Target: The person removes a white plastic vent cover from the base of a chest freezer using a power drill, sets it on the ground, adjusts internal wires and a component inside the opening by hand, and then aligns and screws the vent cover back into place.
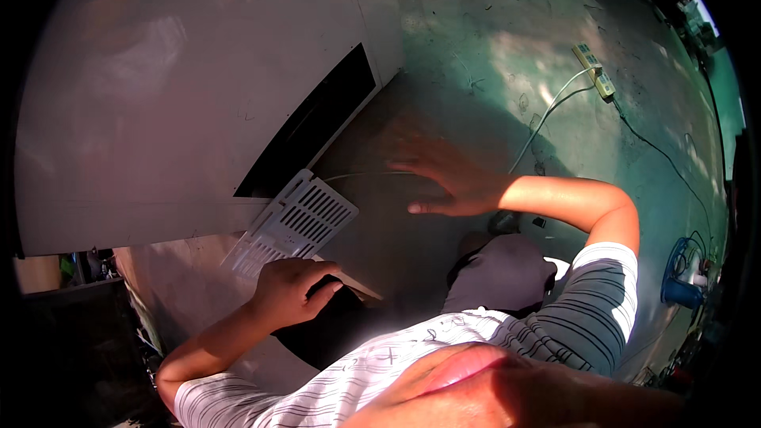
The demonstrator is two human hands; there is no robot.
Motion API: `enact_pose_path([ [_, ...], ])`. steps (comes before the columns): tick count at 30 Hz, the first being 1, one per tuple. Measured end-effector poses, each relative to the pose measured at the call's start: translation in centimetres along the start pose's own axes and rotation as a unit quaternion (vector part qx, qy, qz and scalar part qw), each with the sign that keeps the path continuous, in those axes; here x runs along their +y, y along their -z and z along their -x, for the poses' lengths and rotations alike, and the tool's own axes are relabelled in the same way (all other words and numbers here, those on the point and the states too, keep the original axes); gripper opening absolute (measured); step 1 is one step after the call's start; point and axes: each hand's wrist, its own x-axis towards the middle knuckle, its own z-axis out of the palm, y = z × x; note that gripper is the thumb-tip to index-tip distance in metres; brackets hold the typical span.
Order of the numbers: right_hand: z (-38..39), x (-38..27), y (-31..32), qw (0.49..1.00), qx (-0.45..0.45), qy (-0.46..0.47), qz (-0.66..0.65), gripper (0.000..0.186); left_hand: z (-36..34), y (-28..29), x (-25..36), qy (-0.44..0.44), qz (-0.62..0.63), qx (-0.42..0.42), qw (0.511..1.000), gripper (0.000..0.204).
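Observation:
My left hand [292, 292] is beside the near end of a pale slotted plastic panel [307, 220], overlapping it in view. Its fingers curve, with the thumb apart and nothing visible in the gap; whether the hidden fingers touch the panel I cannot tell. The panel stands tilted next to a large pale sheet-like surface [143, 111] with a long dark opening [313, 128]. My right hand [453, 182] reaches across to the left above the floor, fingers stretched out and blurred, thumb apart, holding nothing I can see. A thin pale cable passes near its fingers.
A yellowish power strip [594, 71] lies on the concrete floor at the far right, with pale cables plugged in and a dark cord trailing right. A blue device [682, 284] stands at the right edge. Dark clutter [91, 265] shows at the lower left.

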Motion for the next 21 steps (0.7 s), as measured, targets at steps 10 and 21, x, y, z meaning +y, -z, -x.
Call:
enact_pose_path([
  [10,8.2,-10.6,5.4,0.997,-0.047,-0.003,0.059,0.043,4.6,1.5,-5.9,-0.249,0.002,-0.085,0.965,0.019],
  [21,7.3,-14.3,6.5,0.964,-0.253,-0.048,-0.067,0.017,10.4,4.3,-2.6,-0.192,0.111,-0.193,0.956,0.037],
])
